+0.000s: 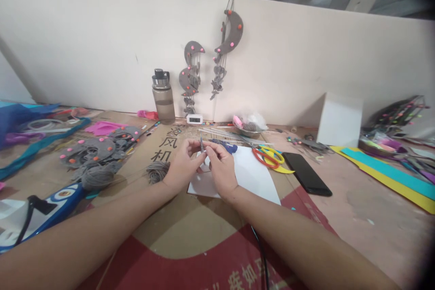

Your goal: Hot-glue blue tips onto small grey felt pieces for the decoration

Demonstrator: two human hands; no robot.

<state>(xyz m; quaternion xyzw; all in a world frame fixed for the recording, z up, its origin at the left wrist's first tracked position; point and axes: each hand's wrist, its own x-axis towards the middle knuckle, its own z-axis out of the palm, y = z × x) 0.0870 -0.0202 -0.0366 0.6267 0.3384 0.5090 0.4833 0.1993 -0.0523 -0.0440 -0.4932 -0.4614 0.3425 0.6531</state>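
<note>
Both hands work above the left part of the white sheet (251, 176). Left hand (185, 163): thumb and fingertips pinch a small grey piece (201, 145), held edge-on. Right hand (222, 165): thumb and forefinger close on the same piece from the right. Its outline is too small to tell.

Caution: the pinch covers little area; uneven pressure from the 2 hands could bend or drop the piece. The blue tool (231, 147), apparently a glue gun, lies at the sheet's far edge, just behind the right fingertips; if hot, contact could burn. The black cable (262, 253) runs nearer than the sheet; if attached to that tool, a forearm snag could drag it. The connection is hidden.

Containers: 3. Bottle (163, 106), beyond the sheet to the left: lidded, apparently part-filled with liquid. Bowl (251, 135), directly beyond the sheet: pink, grey and white material. Dish (374, 148), well right of the sheet: pink and purple pieces.
</note>
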